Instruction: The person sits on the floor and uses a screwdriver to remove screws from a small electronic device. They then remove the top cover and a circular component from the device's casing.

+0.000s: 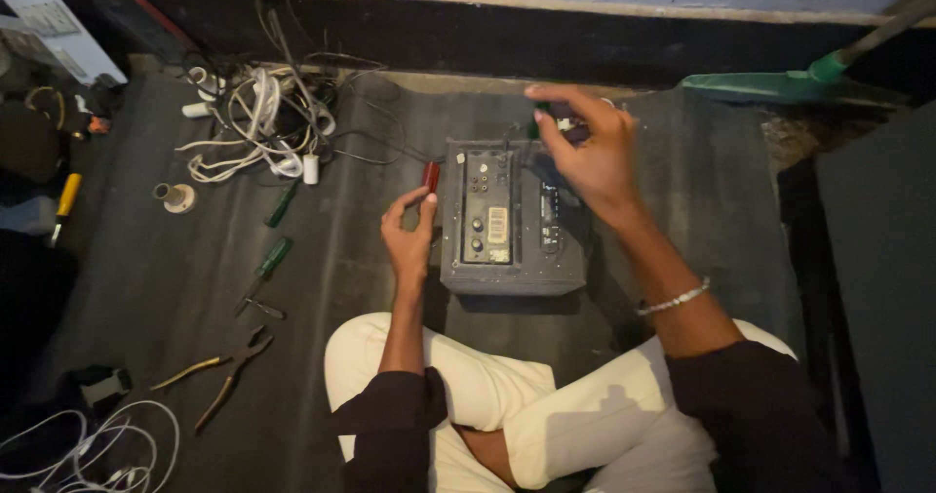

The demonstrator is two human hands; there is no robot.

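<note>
**Two hands at the grey box**

On the dark mat in front of my crossed legs sits the grey electronics box [512,218], its panel of knobs and sockets facing up and its long axis running away from me, from my knees toward the wall. It lies between my hands, touching neither palm that I can see.

My left hand [409,235] rests just beside the box's left wall, fingers loosely curled, the fingertips up against a small red-handled tool [430,175] that stands near the box's far left corner; whether I truly grip it I cannot tell. My right hand [585,147] hovers over the far right corner, fingers pinched narrow around a small dark part with a green bit [542,120] showing at the tips. The right hand is the one over the box; the left is beside it.

Off to my left lie two green-handled screwdrivers [276,230], both pointing roughly away from me, a pair of pliers [224,371] nearer my knee, and a tangle of white cables [258,122] by the wall.
</note>
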